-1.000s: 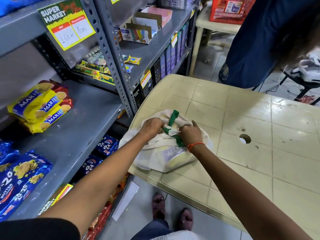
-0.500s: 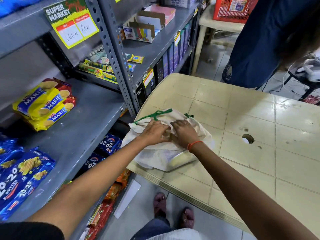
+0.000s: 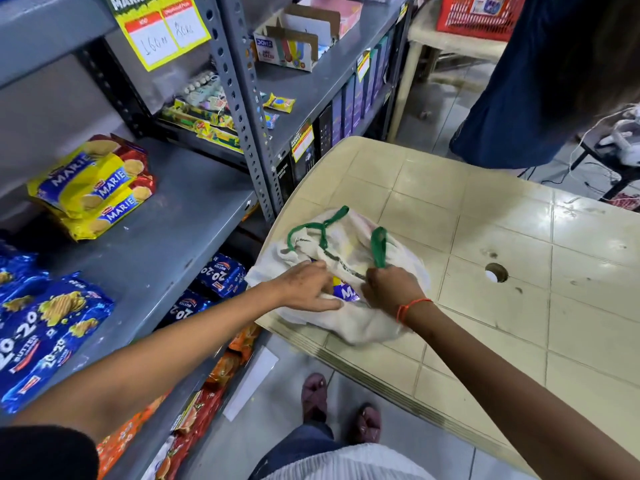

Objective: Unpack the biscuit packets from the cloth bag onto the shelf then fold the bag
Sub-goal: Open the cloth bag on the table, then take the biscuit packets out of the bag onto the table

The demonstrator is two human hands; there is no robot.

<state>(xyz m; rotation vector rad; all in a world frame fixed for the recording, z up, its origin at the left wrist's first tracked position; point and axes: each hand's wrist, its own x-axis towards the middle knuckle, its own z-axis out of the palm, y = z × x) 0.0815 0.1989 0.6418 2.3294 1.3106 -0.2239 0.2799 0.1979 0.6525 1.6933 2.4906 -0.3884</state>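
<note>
A white cloth bag (image 3: 360, 325) with green handles lies on the near left corner of the beige table (image 3: 485, 237). My left hand (image 3: 308, 287) grips the bag's left mouth edge. At the base of one green handle (image 3: 379, 245), my right hand (image 3: 393, 289) pinches the right edge. Between my hands the mouth gapes, and a blue and yellow Marie biscuit packet (image 3: 344, 292) shows inside. Stacked Marie packets (image 3: 93, 188) lie on the grey shelf (image 3: 162, 237) to the left.
Blue 20-20 butter biscuit packets (image 3: 45, 327) lie at the shelf's near left, and more sit on the shelf below (image 3: 221, 275). A person in dark blue (image 3: 526, 81) stands beyond the table. The table has a round hole (image 3: 496, 273). My feet are on the floor below.
My hands have pulled the bag's mouth apart, so the packet inside now shows. The green handles have fallen open toward the far side.
</note>
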